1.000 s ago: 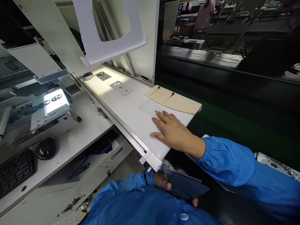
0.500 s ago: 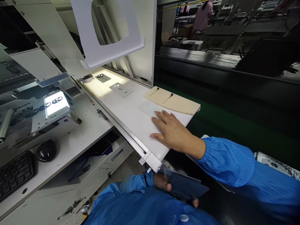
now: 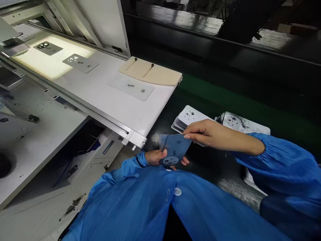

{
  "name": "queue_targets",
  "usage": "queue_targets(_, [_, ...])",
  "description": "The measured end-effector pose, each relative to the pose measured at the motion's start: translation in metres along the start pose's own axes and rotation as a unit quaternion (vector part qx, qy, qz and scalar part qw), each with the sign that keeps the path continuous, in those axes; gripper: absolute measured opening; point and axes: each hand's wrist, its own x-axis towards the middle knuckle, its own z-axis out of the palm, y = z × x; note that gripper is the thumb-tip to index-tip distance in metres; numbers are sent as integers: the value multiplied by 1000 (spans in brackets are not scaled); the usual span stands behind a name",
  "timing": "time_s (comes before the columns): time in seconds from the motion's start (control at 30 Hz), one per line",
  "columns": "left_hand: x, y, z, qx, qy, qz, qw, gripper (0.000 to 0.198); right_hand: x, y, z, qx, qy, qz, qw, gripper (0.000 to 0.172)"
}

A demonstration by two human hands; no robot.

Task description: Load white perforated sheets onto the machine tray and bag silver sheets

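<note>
Dark desk [image 3: 165, 113] lies below us, at the end of a white conveyor belt [image 3: 100, 97]. Over the desk, close to our chest, we hold a small fan of bluish plates [image 3: 175, 149]; the front one shows round cut-outs near its lower end. Our left hand [image 3: 156, 156] has its grip closed round the lower part of the fan, thumb across the front. Our right hand [image 3: 209, 134] has its grip pinched shut on the upper right corner of the front plate, between thumb and fingertips. Just behind that hand two stacks of pale plates lie on the desk, a near stack [image 3: 187, 117] and a far stack [image 3: 240, 124]. On the belt rests a single light plate [image 3: 131, 87], with a beige pad [image 3: 150, 72] just beyond it. Two grey plates [image 3: 80, 63] lie farther along, toward a lit patch.
</note>
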Motion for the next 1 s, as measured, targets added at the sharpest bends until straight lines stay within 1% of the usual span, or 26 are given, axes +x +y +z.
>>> queue_targets(0.1, [0, 7, 15, 60, -20, 14, 998, 86, -7, 7, 1, 79, 32, 34, 996, 37])
queue_targets(0.17, [-1, 5, 22, 75, -11, 11, 997, 82, -11, 9, 0, 111, 43, 42, 992, 37])
queue_targets(0.3, [-1, -1, 28, 106, -8, -8, 994, 79, -18, 15, 2, 193, 30, 57, 979, 39])
queue_targets(0.37, [0, -2, 31, 127, -22, -14, 992, 78, -22, 17, 7, 235, 23, 70, 969, 42])
queue_targets(0.43, [0, -1, 35, 144, -41, -20, 989, 79, -26, 18, 13, 250, 21, 66, 966, 44])
queue_targets(0.47, [1, -1, 36, 148, -47, -19, 988, 79, -29, 19, 16, 231, 36, 49, 971, 43])
queue_targets(0.5, [1, -1, 38, 148, -50, -18, 988, 79, -32, 19, 18, 189, 67, 17, 980, 41])
queue_targets(0.53, [2, -1, 39, 147, -49, -15, 988, 79, -35, 20, 20, 124, 112, -28, 985, 38])
queue_targets(0.57, [2, -2, 41, 144, -45, -12, 988, 78, -38, 21, 21, 47, 161, -79, 983, 34])
queue_targets(0.6, [3, -3, 41, 142, -39, -8, 989, 77, -41, 21, 21, -27, 200, -129, 971, 30])
queue_targets(0.63, [4, -5, 42, 142, -33, -6, 989, 75, -43, 22, 21, -86, 220, -172, 956, 27])
queue_targets(0.67, [5, -7, 43, 143, -31, -5, 989, 73, -45, 23, 20, -125, 217, -201, 947, 25])
queue_targets(0.7, [7, -8, 43, 146, -32, -5, 989, 71, -46, 24, 18, -144, 195, -218, 945, 24])
queue_targets(0.77, [9, -9, 43, 155, -42, -9, 987, 71, -47, 23, 14, -156, 135, -230, 951, 24])
queue_targets(0.8, [10, -8, 43, 158, -47, -12, 986, 71, -46, 22, 13, -161, 117, -232, 952, 24])
queue_targets(0.83, [10, -7, 43, 160, -51, -15, 986, 72, -46, 21, 12, -169, 112, -233, 951, 23])
queue_targets(0.93, [9, -1, 44, 160, -50, -25, 986, 71, -45, 15, 12, -196, 128, -233, 944, 25])
queue_targets(1.0, [8, 3, 45, 160, -49, -30, 985, 70, -44, 12, 11, -191, 127, -216, 949, 29])
